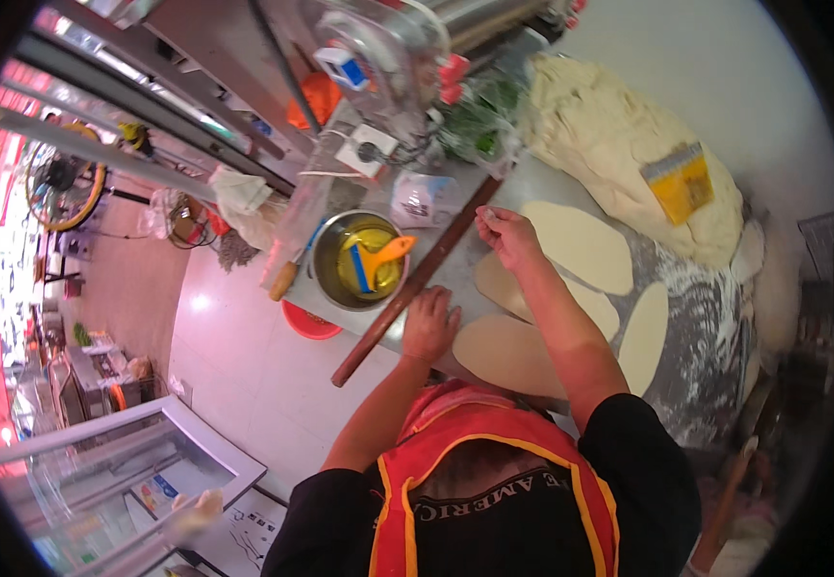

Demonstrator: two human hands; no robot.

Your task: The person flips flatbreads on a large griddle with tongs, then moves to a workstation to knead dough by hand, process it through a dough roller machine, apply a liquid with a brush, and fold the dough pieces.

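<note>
A long reddish-brown wooden rod [388,322] lies slantwise across the metal table. My left hand [430,325] rests beside its lower part, fingers stretched out and a little apart. Farther up, my right hand [508,237] hovers close to the rod's upper part, its fingers curled and thumb pressed to them. Whether anything small is between those fingers I cannot make out. Under and around my right forearm lie flat oval dough sheets, among them a pale one [585,248] and one at the right [644,337].
Left of the rod stands a metal pot [326,274] of yellow liquid with an orange-handled brush [383,256]. A big dough mass [619,139] with a yellow scraper [679,185] fills the far right. Flour [715,308] dusts the table. A red basin [309,322] sits below the edge.
</note>
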